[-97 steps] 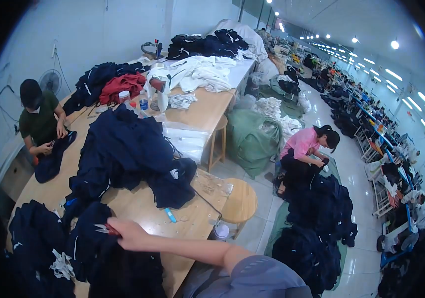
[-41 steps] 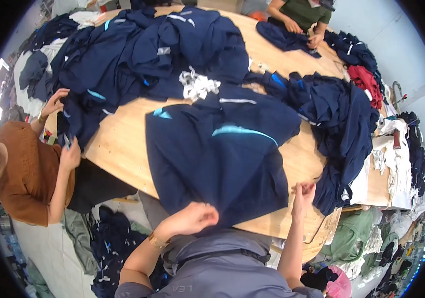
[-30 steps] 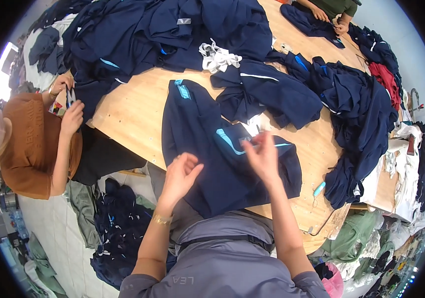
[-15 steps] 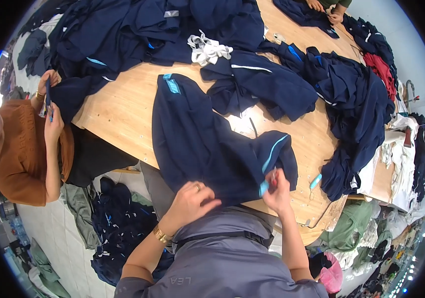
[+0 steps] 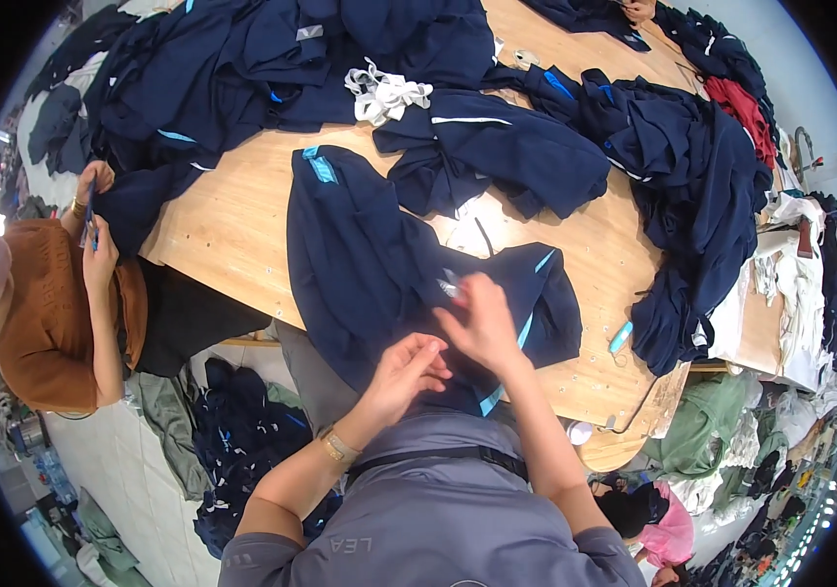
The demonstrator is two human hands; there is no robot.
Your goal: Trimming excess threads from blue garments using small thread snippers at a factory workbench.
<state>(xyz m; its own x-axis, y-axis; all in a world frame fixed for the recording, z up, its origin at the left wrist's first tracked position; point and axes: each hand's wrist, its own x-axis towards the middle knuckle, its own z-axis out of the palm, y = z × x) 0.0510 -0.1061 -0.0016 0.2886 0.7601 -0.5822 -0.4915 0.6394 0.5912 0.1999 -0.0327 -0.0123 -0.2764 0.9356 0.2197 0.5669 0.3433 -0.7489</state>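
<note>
A navy garment (image 5: pixel 360 245) with light-blue trim lies across the near table edge, its lower part against my waist. My right hand (image 5: pixel 485 328), smeared by motion, is raised over it. Small thread snips (image 5: pixel 449 285) stick out from that hand, their metal blades blurred and pointing away from me. My left hand (image 5: pixel 409 370) is just left of it, above the cloth, with thumb and fingertips drawn together. Anything pinched there is too small to make out.
Navy garments (image 5: pixel 418 49) heap along the table's far side, with white strips (image 5: pixel 384 93) on them. A turquoise-handled tool (image 5: pixel 621 338) lies on the wooden table (image 5: pixel 585 382) at right. At left, a person in a brown top (image 5: pixel 57 303) holds blue scissors and navy cloth.
My right hand has moved left and away from me, off the light-blue edge, carrying the snips. My left hand has shifted slightly right and its fingers have drawn together.
</note>
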